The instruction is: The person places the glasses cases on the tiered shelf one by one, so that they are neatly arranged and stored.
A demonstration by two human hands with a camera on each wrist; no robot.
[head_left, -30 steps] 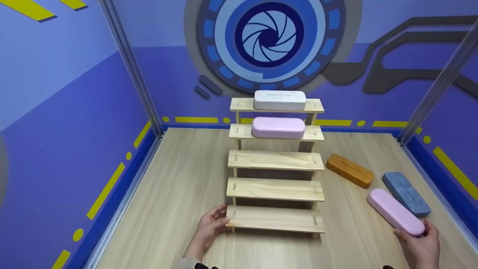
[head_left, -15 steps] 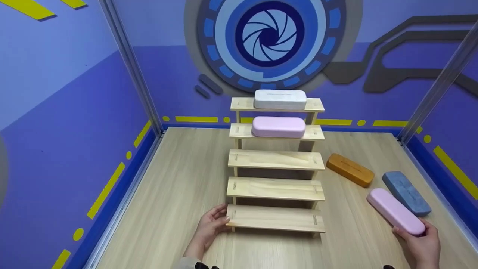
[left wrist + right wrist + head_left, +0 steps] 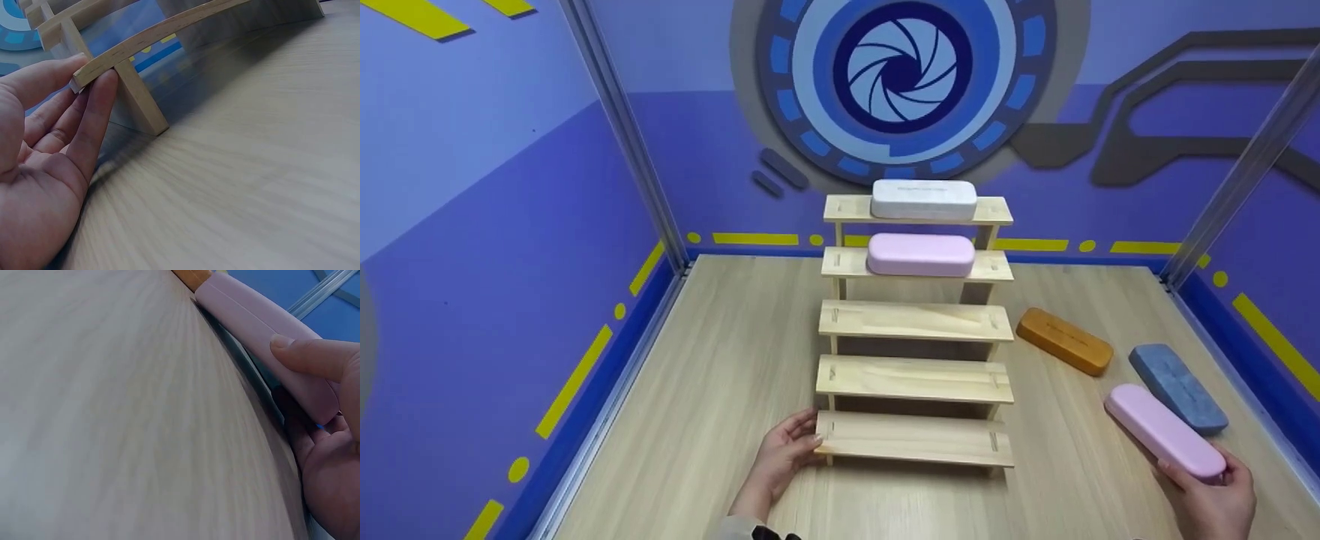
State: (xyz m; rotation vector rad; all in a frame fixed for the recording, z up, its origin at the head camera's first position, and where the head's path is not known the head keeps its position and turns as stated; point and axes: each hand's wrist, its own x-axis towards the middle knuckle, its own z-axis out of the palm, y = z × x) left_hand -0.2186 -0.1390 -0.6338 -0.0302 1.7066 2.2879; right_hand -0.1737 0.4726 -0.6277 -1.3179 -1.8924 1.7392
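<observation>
Altogether one five-tier rack (image 3: 913,321), two pink cases (image 3: 1165,433), three other cases (image 3: 1065,342).

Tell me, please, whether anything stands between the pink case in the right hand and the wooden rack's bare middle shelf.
Nothing visible blocks the way from the pink case in the right hand to the middle shelf; the brown case on the tabletop seems to lie just beyond the direct line.

Five-step pale wooden rack (image 3: 916,322): upright, bottom step (image 3: 911,439) pinched at its left end by your left grip (image 3: 777,457) | pink hard-shell case (image 3: 1164,431): closed, rounded, slanted, right of rack, near end in your right grip (image 3: 1219,499)
</observation>
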